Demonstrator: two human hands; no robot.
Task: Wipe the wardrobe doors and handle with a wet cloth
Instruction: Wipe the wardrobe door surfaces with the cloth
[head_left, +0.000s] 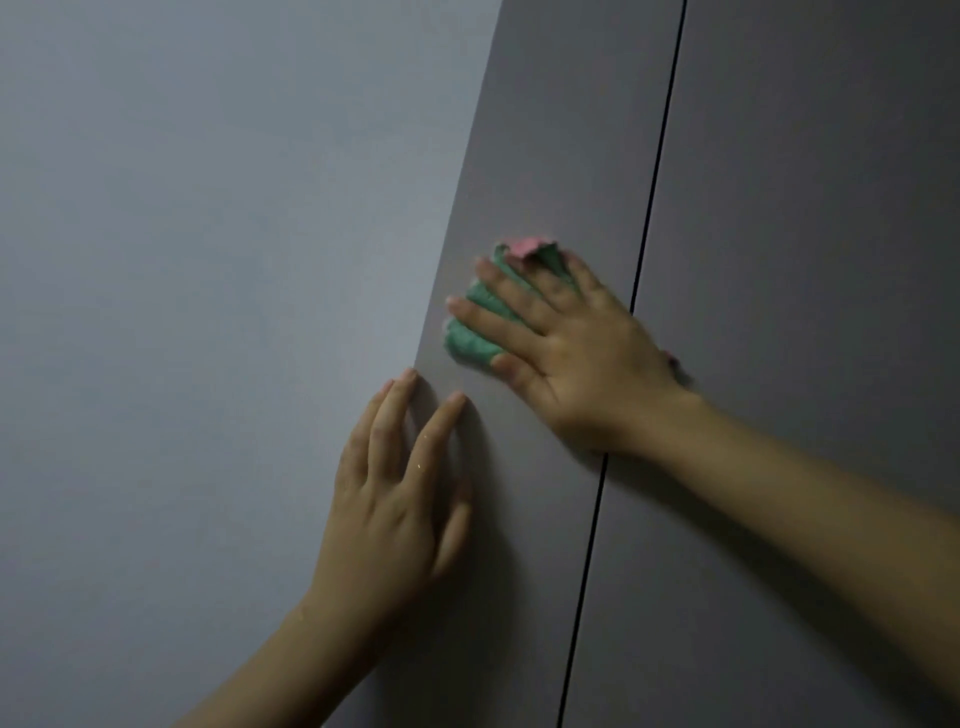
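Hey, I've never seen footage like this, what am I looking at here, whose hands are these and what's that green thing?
This is one picture from a camera worn on a person's head, looking forward and down at their own two bare hands. There is no machine. In front of them are grey wardrobe doors, with a dark gap between the two. The right hand presses a green and pink cloth flat against the left door, fingers spread. The left hand holds nothing; its straight fingers rest at that door's edge, beside the paler wall. No handle is in view.
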